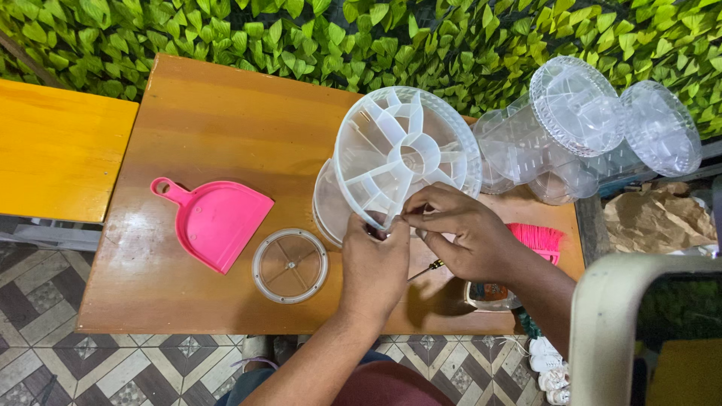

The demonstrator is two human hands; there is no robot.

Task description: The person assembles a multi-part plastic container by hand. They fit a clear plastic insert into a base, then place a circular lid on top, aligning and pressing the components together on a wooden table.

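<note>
A clear plastic spool [406, 154] with a spoked round flange stands tilted on the brown wooden table [218, 128]. My left hand [374, 267] grips the lower rim of its flange. My right hand [466, 233] pinches the same rim from the right, its fingertips touching a small part at the edge. A screwdriver [426, 270] with a dark and yellow handle lies on the table under my right hand.
A pink dustpan [214, 218] and a round clear lid [290, 265] lie left of my hands. A pink brush [536, 238] lies to the right. More clear spools [579, 128] are stacked at the back right. A green leaf wall [301, 37] is behind; a yellow bench [60, 150] stands left.
</note>
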